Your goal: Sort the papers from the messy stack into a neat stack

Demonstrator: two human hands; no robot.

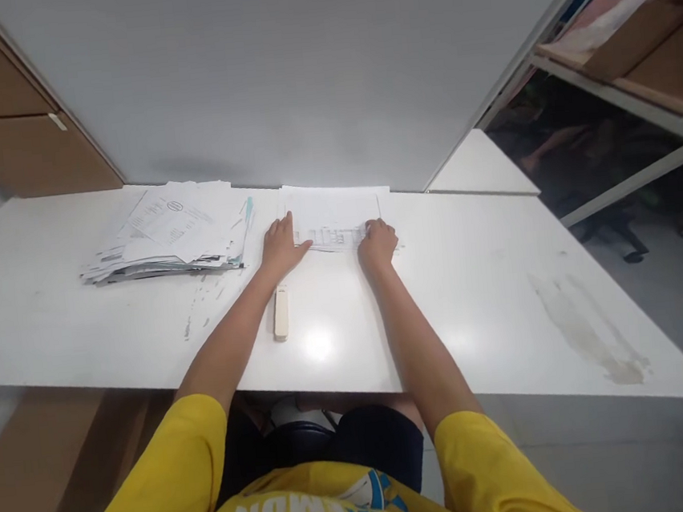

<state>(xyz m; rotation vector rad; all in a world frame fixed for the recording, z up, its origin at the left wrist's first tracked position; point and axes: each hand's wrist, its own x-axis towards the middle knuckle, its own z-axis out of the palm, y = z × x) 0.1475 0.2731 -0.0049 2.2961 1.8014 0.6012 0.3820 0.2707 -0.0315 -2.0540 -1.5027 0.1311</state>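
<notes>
1. The printed sheets [334, 208] are lying just above the centre of the frame, their lower edge facing the person and showing a row of faint printed boxes.
2. The left hand [282, 247] is resting palm down on the left edge of the sheets; its fingers are lying nearly flat and close together, while the thumb is standing apart, pointing right.
3. The right hand [378, 244] is touching the sheets' right edge with its fingers bent; whether they are pinching the paper I cannot tell.
4. A cream oblong object [282, 314] is lying just below the left hand, near the middle of the frame.
5. A messy paper stack [169, 224] is sitting left of centre, well apart from the right hand.
6. The white table [471, 292] is supporting all these, and a grey panel [276, 77] is standing behind, filling the upper middle.
</notes>
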